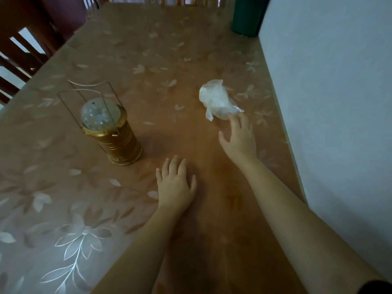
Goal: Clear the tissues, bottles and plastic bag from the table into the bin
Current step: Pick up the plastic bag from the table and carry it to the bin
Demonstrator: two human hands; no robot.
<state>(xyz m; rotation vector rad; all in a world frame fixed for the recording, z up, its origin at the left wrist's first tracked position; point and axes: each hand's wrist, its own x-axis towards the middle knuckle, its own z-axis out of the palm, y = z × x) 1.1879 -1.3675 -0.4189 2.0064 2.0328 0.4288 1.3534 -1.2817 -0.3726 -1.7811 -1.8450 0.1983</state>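
Note:
A crumpled clear plastic bag [217,100] lies on the table [148,60], right of centre. My right hand [239,137] is stretched out just below it, fingers spread, with the fingertips touching or almost touching the bag's near edge. It holds nothing. My left hand [175,185] rests flat on the tablecloth nearer to me, fingers apart and empty. No tissues, bottles or bin are in view.
A gold lantern [112,132] with a clear dome and wire handles stands at the left of my hands. A dark green container [247,15] stands at the far right corner. A white wall [328,102] borders the table's right edge. Dark wooden chairs [23,45] stand at the far left.

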